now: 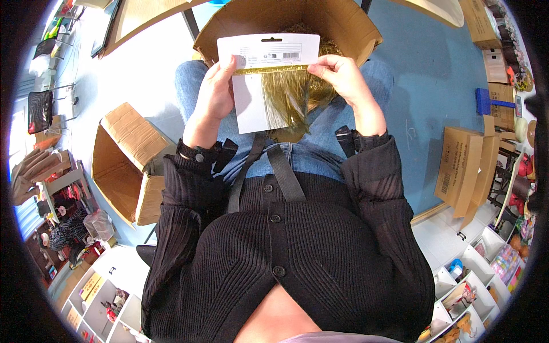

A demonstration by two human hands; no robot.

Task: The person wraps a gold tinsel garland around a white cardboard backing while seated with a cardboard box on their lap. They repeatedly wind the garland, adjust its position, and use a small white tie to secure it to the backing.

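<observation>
A white header card (pixel 268 47) with a hang slot and printing spans the space between my hands. My left hand (pixel 218 88) grips its left side, thumb on the front. At its lower right edge, my right hand (pixel 345 81) pinches the card near the end of a gold strip (pixel 272 70). Gold metallic tinsel fringe (pixel 285 96) hangs from this strip, in front of a white backing sheet (pixel 248 107). Behind the card, between my knees, stands an open cardboard box (pixel 240 21) with more gold tinsel (pixel 328 49) in it.
An open cardboard box (pixel 116 171) lies on the floor at left. Flattened or folded cartons (pixel 459 167) stand at right, near a blue object (pixel 483 101). White cubby shelves (pixel 482 274) hold small goods at lower right. A wooden tabletop (pixel 141 19) is at upper left.
</observation>
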